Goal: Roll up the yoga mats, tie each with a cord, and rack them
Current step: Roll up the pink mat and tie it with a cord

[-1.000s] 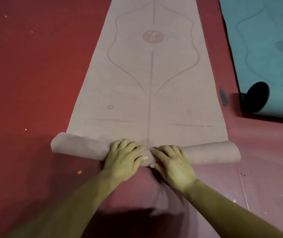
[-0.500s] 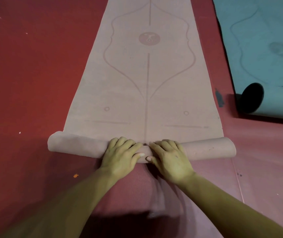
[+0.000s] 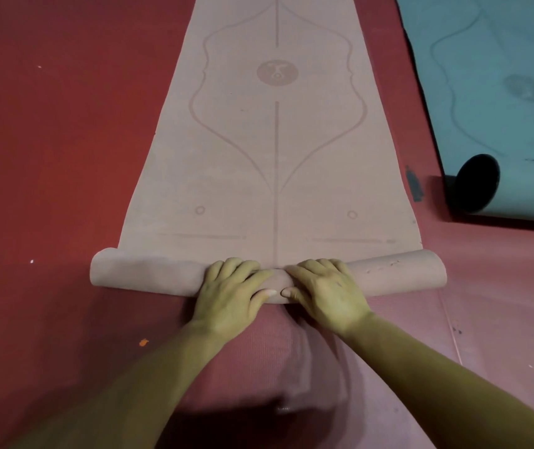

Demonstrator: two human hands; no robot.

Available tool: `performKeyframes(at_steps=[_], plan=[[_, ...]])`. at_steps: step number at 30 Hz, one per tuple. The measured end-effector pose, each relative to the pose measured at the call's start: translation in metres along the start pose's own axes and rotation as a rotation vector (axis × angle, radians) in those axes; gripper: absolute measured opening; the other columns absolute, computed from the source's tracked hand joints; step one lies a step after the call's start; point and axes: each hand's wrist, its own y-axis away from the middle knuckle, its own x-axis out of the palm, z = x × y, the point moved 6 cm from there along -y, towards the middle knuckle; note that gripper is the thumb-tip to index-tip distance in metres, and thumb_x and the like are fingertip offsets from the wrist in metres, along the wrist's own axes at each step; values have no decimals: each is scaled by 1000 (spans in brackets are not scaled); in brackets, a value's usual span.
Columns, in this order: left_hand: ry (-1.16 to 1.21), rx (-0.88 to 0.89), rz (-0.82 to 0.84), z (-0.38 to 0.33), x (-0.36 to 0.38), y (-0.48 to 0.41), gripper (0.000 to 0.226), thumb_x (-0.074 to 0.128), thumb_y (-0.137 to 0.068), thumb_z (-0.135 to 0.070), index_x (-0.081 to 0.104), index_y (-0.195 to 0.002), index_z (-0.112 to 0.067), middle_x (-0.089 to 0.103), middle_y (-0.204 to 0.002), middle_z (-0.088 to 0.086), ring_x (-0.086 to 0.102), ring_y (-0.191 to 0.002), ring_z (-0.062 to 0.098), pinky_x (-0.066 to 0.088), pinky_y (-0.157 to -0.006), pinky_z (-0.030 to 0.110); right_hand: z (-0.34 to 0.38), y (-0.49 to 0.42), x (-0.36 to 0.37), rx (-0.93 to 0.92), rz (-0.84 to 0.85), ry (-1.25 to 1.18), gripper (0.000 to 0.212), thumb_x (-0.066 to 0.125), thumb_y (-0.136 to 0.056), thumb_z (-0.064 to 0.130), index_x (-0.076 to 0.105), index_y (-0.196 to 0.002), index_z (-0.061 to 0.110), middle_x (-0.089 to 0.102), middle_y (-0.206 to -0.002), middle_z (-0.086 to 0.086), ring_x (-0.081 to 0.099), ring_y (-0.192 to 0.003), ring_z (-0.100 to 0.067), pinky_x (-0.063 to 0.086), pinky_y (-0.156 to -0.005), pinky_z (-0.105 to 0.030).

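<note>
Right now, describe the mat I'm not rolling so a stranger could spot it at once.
On the red floor, a long tan mat runs up the middle. Right of it, at the picture's upper right edge, lies the teal mat. It alone is blue-green, its near end curled into a dark-mouthed roll.

Mat roll (image 3: 149,270) slightly farther forward.

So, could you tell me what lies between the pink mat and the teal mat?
Head view: a strip of red floor with one dark teal smudge near the pink mat.
</note>
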Motion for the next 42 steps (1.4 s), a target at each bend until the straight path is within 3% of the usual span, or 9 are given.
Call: performKeyframes(at_steps=[8, 13, 18, 22, 28, 36, 42], plan=[[27, -118, 38, 8, 5, -13, 36, 47, -93, -52, 73, -110, -32, 66, -100, -15, 58, -91, 17, 34, -85, 35, 4, 12, -5, 69, -104, -53, 53, 48, -97, 60, 61, -133, 24, 58, -125, -1, 51, -116, -22, 40, -104, -44], [-29, -104, 63, 6, 3, -20, 40, 42, -95, -49, 71, -114, -30, 67, -109, -12, 55, -99, 17, 33, -87, 35, -2, 2, 3, 61, -54, -54, 55, 44, -96, 64, 63, -132, 26, 62, -117, 5, 55, -110, -24, 39, -103, -46], [-17, -12, 9, 8, 1, -13, 43, 51, -92, -49, 67, -123, -24, 62, -120, -4, 53, -109, 22, 37, -96, 38, -10, -19, 3, 77, -1, -8, 54, 37, -99, 63, 66, -126, 26, 68, -109, 5, 60, -102, -24, 40, -97, -42], [12, -66, 64, 17, 7, -27, 43, 48, -91, -48, 69, -121, -27, 64, -114, -9, 52, -105, 20, 35, -97, 36, -10, -28, 0, 100, -6, 12, 55, 37, -99, 61, 65, -128, 22, 68, -116, 2, 61, -109, -26, 39, -101, -44], [27, -113, 173, 23, 11, -40, 41, 40, -93, -50, 65, -120, -31, 64, -110, -14, 54, -102, 19, 32, -96, 35, -8, -22, 2, 47, -43, -33, 60, 49, -94, 66, 60, -135, 24, 60, -124, 2, 52, -118, -22, 26, -111, -43], [19, -14, 58, 20, 9, -43, 40, 48, -94, -43, 65, -123, -22, 61, -118, 0, 56, -105, 25, 42, -92, 42, -13, -43, 2, 21, -40, 33, 52, 42, -99, 63, 64, -128, 26, 65, -113, 8, 59, -102, -20, 35, -99, -37], [18, -79, 145, 29, 19, -61, 40, 46, -90, -43, 67, -119, -24, 63, -105, -2, 58, -99, 27, 43, -86, 42, -12, -51, -4, 90, 37, 38, 62, 40, -98, 64, 60, -134, 18, 64, -126, -1, 58, -115, -27, 43, -102, -45]])
